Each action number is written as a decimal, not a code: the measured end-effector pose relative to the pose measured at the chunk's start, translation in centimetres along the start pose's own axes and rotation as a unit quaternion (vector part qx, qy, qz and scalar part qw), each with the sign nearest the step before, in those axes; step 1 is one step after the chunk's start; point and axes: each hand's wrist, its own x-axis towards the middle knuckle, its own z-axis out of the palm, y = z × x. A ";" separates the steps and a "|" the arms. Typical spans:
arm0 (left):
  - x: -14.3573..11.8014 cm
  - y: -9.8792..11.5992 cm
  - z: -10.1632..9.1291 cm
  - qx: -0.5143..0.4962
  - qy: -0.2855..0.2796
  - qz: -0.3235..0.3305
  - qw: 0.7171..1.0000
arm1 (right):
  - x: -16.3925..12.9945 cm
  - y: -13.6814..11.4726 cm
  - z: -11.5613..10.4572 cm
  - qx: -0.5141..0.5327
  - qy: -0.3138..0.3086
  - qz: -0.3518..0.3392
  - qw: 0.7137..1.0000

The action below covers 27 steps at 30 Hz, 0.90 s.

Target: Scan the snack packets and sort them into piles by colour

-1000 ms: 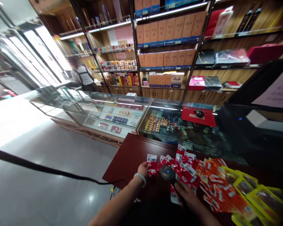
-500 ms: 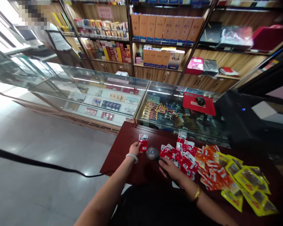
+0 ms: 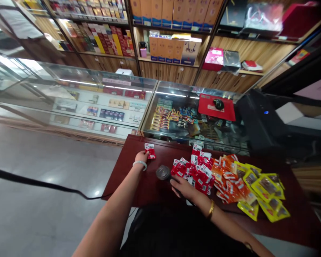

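The left hand [image 3: 141, 157] pinches a small red packet [image 3: 150, 151] by its lower edge, holding it just above the dark red table [image 3: 128, 178], well to the left of the heap of red packets [image 3: 196, 171]. The right hand [image 3: 182, 185] is closed around the handle of a black scanner [image 3: 163, 172], whose round head points up and lies between the single packet and the heap.

The packet is gripped only at one edge, so it could slip and drop onto the table, or off the near edge, which is not far from it. The scanner sits close to the heap; a nudge from the right wrist could push loose packets over each other or into the orange packets [image 3: 230, 178] beside them, mixing the sorts. The yellow packets [image 3: 267, 192] lie furthest right of the heap, near the table's edge.

The left arm is stretched forward, wrist with a pale bangle [image 3: 139, 164] bent slightly inward. The right forearm comes in low from the right, a gold bracelet [image 3: 210, 208] on it, fingers curled down.
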 end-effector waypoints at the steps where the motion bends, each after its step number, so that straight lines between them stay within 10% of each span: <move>1: 0.1 0.2 -0.3 0.045 0.012 0.017 0.999 | -0.3 0.2 -0.3 0.006 0.003 0.003 1.000; 7: -3.4 1.4 2.3 0.275 0.197 0.150 0.929 | -2.2 1.5 -2.4 0.048 0.039 0.009 0.998; 11: -8.0 2.2 8.5 0.300 0.028 0.269 0.915 | -3.0 1.6 -3.7 0.099 0.096 -0.001 0.990; 16: -11.3 3.1 13.7 0.362 -0.036 0.303 0.881 | -3.3 1.2 -4.9 0.131 0.149 -0.024 0.980; 21: -11.1 3.6 14.1 0.390 -0.086 0.256 0.880 | -3.3 1.5 -5.5 0.149 0.154 -0.023 0.976; 27: -10.4 2.0 12.4 0.224 -0.120 0.163 0.953 | -2.6 1.7 -4.8 0.139 0.146 -0.008 0.979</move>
